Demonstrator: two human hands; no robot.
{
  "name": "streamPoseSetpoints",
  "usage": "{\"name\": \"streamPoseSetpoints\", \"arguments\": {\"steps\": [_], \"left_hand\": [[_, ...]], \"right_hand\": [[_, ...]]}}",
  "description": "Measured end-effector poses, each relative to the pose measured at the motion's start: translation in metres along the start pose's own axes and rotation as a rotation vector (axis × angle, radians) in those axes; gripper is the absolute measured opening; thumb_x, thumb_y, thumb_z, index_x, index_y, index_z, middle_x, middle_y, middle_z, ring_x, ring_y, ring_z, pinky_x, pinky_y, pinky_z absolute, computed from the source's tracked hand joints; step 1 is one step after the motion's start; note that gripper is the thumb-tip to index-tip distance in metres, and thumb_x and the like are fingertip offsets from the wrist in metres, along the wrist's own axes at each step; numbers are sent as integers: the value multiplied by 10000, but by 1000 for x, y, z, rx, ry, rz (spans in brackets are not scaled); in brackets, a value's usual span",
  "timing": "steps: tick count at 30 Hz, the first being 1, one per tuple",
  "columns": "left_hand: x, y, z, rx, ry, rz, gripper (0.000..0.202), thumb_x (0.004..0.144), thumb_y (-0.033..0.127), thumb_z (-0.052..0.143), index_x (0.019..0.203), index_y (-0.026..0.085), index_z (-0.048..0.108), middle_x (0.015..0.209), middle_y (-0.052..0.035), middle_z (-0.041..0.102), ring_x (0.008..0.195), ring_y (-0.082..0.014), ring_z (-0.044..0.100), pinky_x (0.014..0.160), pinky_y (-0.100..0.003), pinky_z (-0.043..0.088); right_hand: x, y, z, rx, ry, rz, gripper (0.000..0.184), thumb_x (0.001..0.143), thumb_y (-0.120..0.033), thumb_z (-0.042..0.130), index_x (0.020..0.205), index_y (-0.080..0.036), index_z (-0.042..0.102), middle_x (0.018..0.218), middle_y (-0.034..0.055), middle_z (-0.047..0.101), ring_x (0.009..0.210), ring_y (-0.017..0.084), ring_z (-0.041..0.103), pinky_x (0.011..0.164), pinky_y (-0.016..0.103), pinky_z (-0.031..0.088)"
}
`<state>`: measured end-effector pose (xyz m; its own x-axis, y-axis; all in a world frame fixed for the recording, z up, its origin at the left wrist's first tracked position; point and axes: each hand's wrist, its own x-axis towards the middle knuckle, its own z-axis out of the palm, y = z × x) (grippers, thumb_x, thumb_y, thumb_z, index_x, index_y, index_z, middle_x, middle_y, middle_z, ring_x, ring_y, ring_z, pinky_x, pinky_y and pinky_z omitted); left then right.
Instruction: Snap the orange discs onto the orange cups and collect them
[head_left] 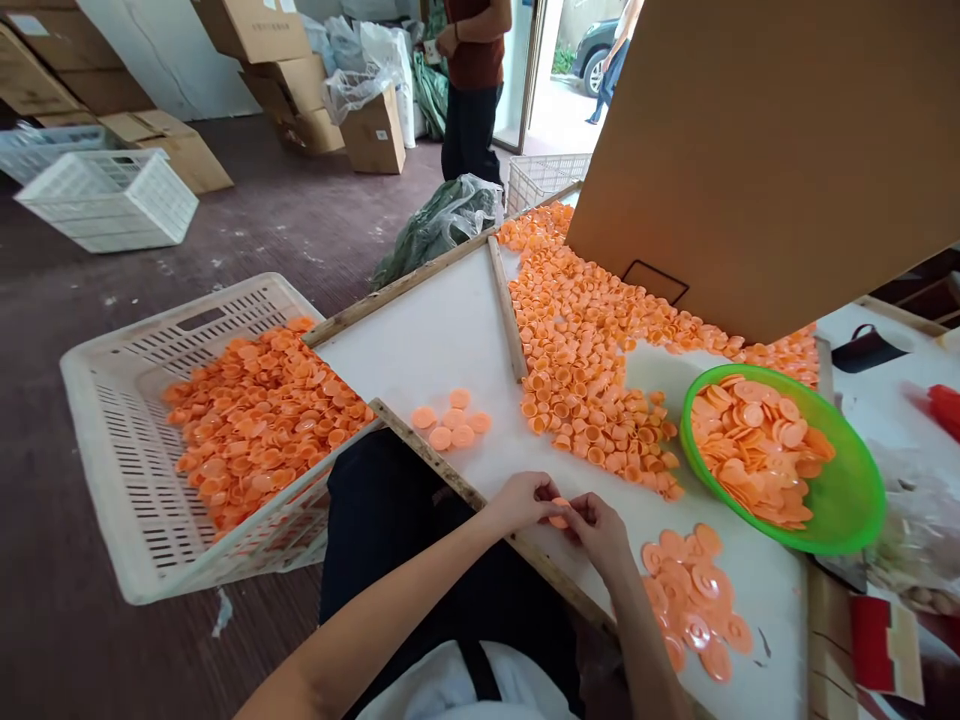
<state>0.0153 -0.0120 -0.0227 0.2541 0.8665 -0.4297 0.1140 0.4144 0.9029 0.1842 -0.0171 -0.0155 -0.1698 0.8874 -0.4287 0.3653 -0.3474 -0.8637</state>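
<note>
Between my left hand (527, 500) and my right hand (600, 533) is a small round orange plastic piece (559, 513), pinched by the fingertips of both just above the table's near edge. Left of them a few flat orange discs (452, 420) lie on the white tabletop (420, 330). By my right forearm spreads a loose pile of flat orange discs (694, 590). Farther off, many small orange cups (592, 370) cover the table. A green bowl (855, 500) at the right holds more orange discs (757, 440).
A white plastic crate (112, 470) full of orange pieces stands at my left, against the table. Wooden strips (508, 310) edge and divide the tabletop. A large cardboard box (765, 150) rises at the back right. Beyond the table stands a person (476, 80) near the doorway.
</note>
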Motion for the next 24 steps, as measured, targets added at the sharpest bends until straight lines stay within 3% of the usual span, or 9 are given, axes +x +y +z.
{"name": "streamPoseSetpoints", "arguments": {"steps": [4, 10, 17, 24], "left_hand": [[1, 2, -1, -53, -26, -65, 270, 632, 317, 743, 795, 148, 609, 674, 5, 622, 636, -157, 615, 638, -292, 509], [0, 2, -4, -3, -59, -44, 303, 581, 264, 783, 816, 148, 631, 724, -2, 650, 662, -145, 601, 616, -252, 464], [1, 6, -3, -37, -62, -101, 241, 627, 284, 748, 781, 151, 617, 655, 9, 635, 624, -145, 604, 614, -260, 475], [7, 11, -1, 53, -35, -146, 199, 603, 237, 750, 732, 150, 627, 617, 7, 633, 560, -147, 585, 576, -272, 471]], "right_hand": [[1, -1, -3, 25, -46, 38, 347, 741, -556, 660, 750, -220, 574, 647, 33, 666, 546, 181, 584, 521, 299, 451], [3, -3, -12, 45, -202, 33, 349, 753, -527, 692, 828, -204, 583, 702, 34, 697, 583, 159, 597, 545, 272, 453], [8, 5, -12, 23, -205, 102, 356, 781, -574, 617, 798, -222, 566, 709, 31, 691, 632, 181, 636, 565, 283, 487], [12, 0, -6, -89, -126, 100, 319, 764, -530, 621, 743, -225, 533, 591, -1, 633, 488, 154, 553, 480, 271, 407]]}}
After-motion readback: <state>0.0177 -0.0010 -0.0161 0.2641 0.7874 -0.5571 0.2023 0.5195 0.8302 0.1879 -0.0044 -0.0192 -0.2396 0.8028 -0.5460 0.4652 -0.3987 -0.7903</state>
